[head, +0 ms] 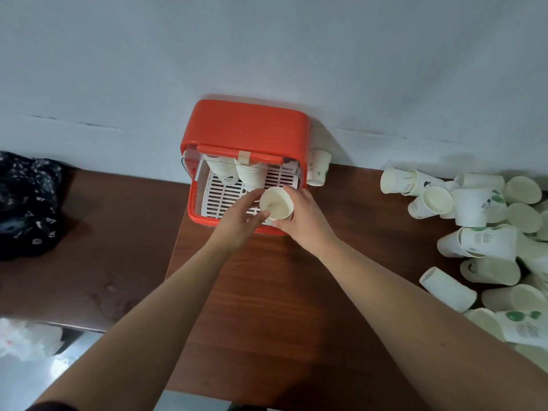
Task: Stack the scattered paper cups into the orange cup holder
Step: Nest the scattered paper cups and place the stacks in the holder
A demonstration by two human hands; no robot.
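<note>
The orange cup holder (246,129) stands against the wall with its front open and a white slotted tray inside. Two stacks of paper cups (237,173) hang mouth-down at its back. Over the tray's front edge, both hands meet at one white paper cup (276,203), mouth up. My right hand (305,216) grips it with fingers curled round its far side and thumb below. My left hand (237,221) touches the cup's left side with its fingertips. A heap of scattered paper cups (480,232) lies on the table at the right.
One more paper cup (318,170) stands wedged between the holder's right side and the wall. A dark patterned cloth (26,203) lies on the lower brown surface at the left. A white plastic bag (26,342) sits at the bottom left. The brown table (281,292) spreads in front.
</note>
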